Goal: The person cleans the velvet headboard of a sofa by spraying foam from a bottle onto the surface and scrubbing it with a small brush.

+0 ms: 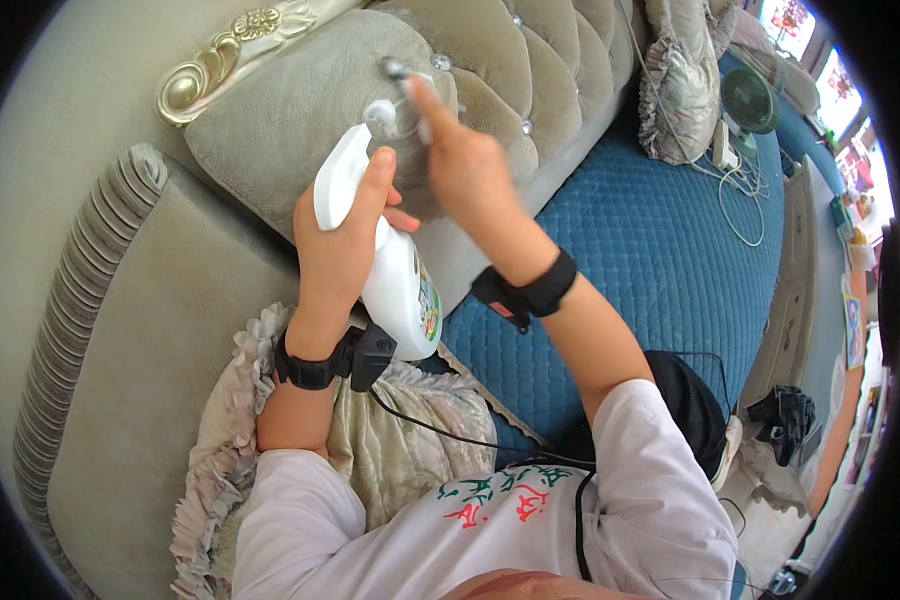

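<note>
My left hand [337, 232] grips the neck of a white spray bottle [399, 300], its trigger head angled towards a grey-beige upholstered headboard [262, 142]. The bottle is tilted and bears a coloured label. My right hand [469, 161], blurred, is over the headboard with its index finger stretched along a small blurred tool [394, 69], perhaps a brush. The tool's end is dark and shiny, and most of it is hidden by the fingers. Between the nozzle and my right hand, a round white patch [381, 115], apparently foam, shows against the fabric.
Gold carved trim [217, 64] and crystal buttons [441, 62] decorate the headboard. A blue quilted bedspread [630, 225] spreads to the right. A ruffled pillow [412, 420] lies under my left arm. A green fan [748, 101] and white cables [750, 199] are at the far right.
</note>
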`<action>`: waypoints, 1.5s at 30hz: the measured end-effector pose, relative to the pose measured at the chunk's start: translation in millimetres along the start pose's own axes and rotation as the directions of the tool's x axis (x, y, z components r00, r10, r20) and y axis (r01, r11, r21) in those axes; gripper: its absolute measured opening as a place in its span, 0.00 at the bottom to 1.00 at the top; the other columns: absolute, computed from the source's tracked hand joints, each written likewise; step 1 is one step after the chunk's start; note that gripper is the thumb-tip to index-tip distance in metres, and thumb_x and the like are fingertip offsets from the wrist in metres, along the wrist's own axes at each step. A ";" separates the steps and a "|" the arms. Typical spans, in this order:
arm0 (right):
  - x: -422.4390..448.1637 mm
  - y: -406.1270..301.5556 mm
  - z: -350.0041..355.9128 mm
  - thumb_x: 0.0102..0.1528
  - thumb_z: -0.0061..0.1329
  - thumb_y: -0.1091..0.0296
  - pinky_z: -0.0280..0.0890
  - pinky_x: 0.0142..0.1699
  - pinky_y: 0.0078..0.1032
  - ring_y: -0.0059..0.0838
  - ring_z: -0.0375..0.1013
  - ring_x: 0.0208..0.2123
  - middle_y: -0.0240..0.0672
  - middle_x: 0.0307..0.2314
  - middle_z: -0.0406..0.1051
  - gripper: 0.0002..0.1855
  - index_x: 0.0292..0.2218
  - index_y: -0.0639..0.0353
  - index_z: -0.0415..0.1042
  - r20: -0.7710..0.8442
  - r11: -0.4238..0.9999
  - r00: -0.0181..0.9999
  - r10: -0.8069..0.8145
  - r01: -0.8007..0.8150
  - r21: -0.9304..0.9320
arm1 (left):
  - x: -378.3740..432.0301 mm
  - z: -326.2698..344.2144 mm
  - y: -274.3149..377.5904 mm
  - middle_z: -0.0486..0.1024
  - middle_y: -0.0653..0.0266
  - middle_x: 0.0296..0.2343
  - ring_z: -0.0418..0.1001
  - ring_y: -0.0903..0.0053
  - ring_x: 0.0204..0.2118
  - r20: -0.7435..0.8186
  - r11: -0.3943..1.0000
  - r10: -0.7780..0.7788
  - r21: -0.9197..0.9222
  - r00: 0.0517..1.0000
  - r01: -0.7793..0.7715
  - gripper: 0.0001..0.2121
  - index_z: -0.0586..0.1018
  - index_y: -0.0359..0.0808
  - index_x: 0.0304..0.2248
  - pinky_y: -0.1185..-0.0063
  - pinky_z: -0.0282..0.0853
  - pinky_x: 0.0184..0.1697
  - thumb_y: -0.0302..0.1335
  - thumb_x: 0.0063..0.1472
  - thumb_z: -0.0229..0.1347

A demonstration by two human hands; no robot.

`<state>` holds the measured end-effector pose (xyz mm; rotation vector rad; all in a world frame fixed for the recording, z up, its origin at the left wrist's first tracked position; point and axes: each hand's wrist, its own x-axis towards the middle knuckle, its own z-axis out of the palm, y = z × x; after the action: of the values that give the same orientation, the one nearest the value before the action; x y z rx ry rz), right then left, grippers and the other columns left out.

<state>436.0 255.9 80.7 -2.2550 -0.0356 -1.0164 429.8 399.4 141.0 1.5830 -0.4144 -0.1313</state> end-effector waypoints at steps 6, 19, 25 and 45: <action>-62.6 19.1 1.4 0.47 0.44 0.77 0.65 0.23 0.36 0.41 0.70 0.19 0.41 0.22 0.70 0.39 0.60 0.41 0.52 0.174 0.979 0.978 -0.113 0.140 -0.150 | -4.1 -4.3 8.0 0.71 0.65 0.22 0.75 0.73 0.20 -0.031 0.998 0.062 -0.006 0.998 -0.062 0.15 0.73 0.31 0.35 0.80 0.68 0.21 0.37 0.60 0.52; -53.1 36.9 -3.7 0.49 0.43 0.75 0.65 0.25 0.41 0.46 0.70 0.20 0.45 0.20 0.70 0.36 0.58 0.38 0.54 0.053 0.994 0.994 -0.096 0.098 -0.051 | -0.5 -0.1 1.0 0.71 0.64 0.22 0.75 0.74 0.20 -0.048 0.998 0.049 0.030 0.998 -0.047 0.14 0.74 0.31 0.34 0.80 0.69 0.20 0.37 0.60 0.52; -1.5 28.0 -10.3 0.53 0.38 0.79 0.64 0.29 0.33 0.51 0.70 0.23 0.54 0.23 0.67 0.30 0.56 0.44 0.59 -0.002 0.989 0.998 0.068 -0.067 0.131 | -4.7 17.0 -25.1 0.74 0.65 0.26 0.74 0.82 0.24 0.120 0.999 0.041 -0.003 0.992 -0.041 0.15 0.75 0.28 0.33 0.84 0.66 0.26 0.35 0.58 0.56; -53.2 55.7 -3.6 0.49 0.43 0.80 0.66 0.26 0.37 0.46 0.70 0.20 0.44 0.21 0.70 0.38 0.59 0.40 0.53 -0.040 0.998 0.997 -0.063 0.063 -0.024 | 0.9 18.2 -33.1 0.73 0.64 0.24 0.76 0.78 0.24 -0.036 0.989 0.149 0.025 0.988 -0.148 0.17 0.72 0.28 0.34 0.83 0.67 0.26 0.37 0.58 0.57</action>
<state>412.0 222.3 15.5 -2.2654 -0.0784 -1.1012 430.5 382.0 107.5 1.5677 -0.5038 0.0174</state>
